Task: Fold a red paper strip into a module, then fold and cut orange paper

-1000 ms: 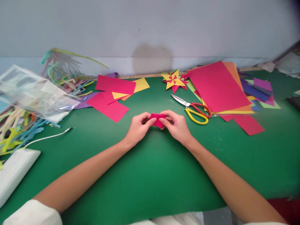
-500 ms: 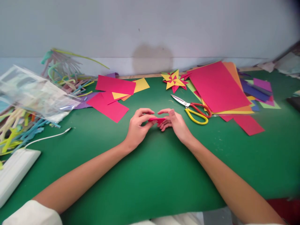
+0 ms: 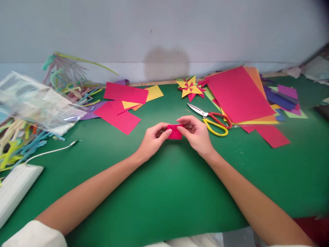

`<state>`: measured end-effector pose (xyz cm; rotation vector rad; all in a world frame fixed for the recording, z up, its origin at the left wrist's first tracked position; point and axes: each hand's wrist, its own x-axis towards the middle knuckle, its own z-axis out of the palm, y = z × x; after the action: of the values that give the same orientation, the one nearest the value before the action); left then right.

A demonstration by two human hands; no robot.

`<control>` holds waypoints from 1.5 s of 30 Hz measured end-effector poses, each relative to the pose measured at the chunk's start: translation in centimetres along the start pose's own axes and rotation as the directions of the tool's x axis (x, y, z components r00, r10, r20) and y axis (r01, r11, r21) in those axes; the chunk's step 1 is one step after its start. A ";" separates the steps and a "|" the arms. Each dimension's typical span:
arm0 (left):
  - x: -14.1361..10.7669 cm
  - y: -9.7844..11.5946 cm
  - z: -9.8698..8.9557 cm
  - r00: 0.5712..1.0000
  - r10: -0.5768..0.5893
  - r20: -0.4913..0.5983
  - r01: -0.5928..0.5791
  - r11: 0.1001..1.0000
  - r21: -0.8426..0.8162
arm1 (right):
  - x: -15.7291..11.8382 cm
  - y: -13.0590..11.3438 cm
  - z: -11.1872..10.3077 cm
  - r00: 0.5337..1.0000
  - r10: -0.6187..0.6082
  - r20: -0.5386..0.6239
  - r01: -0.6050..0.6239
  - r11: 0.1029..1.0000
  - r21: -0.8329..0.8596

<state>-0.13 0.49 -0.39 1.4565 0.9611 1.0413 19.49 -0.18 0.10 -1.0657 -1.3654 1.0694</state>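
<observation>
A small folded red paper (image 3: 175,132) is held up over the green table between both hands, its flat face toward me. My left hand (image 3: 153,140) pinches its left edge, thumb in front. My right hand (image 3: 196,134) grips the upper right corner with thumb and fingers. Beyond and to the right lie scissors (image 3: 214,120) with one red and one yellow handle, blades slightly apart. Behind them rests a folded star (image 3: 190,87) of yellow, red and green paper.
Red sheets (image 3: 243,94) lie over orange and yellow ones at the right. More red pieces (image 3: 125,92) sit back left. Far left are a clear plastic bag (image 3: 38,99), many coloured strips (image 3: 23,140) and a white power strip (image 3: 19,190) with a cable.
The folded red paper has turned from edge-on to showing its flat face. My right hand's fingers have closed on it, where they were more spread before.
</observation>
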 end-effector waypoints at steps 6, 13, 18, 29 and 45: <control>0.0 -0.3 -0.1 0.998 -0.019 -0.056 0.021 0.999 0.025 | -0.3 0.4 0.2 0.982 0.162 0.099 -0.160 0.987 -0.031; 0.1 -0.5 -0.2 0.998 -0.017 -0.063 0.021 0.997 0.068 | -0.5 0.3 0.3 0.988 0.125 0.087 -0.117 0.989 -0.094; 0.1 -0.4 -0.2 0.999 -0.029 -0.046 0.032 0.998 0.058 | -0.4 0.4 0.3 0.987 0.134 0.091 -0.131 0.991 -0.040; 0.0 -0.2 -0.3 0.998 -0.024 -0.056 0.029 0.997 0.078 | -0.3 0.8 0.1 0.986 0.151 0.067 -0.150 0.989 -0.017; 0.1 -0.3 -0.2 0.990 -0.018 -0.140 0.020 1.000 0.011 | -0.6 0.6 0.8 0.940 0.256 0.227 -0.273 0.961 0.045</control>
<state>-0.31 0.68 -0.67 1.3960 1.0801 1.1371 18.73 -0.69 -0.65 -1.1218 -1.3661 1.4631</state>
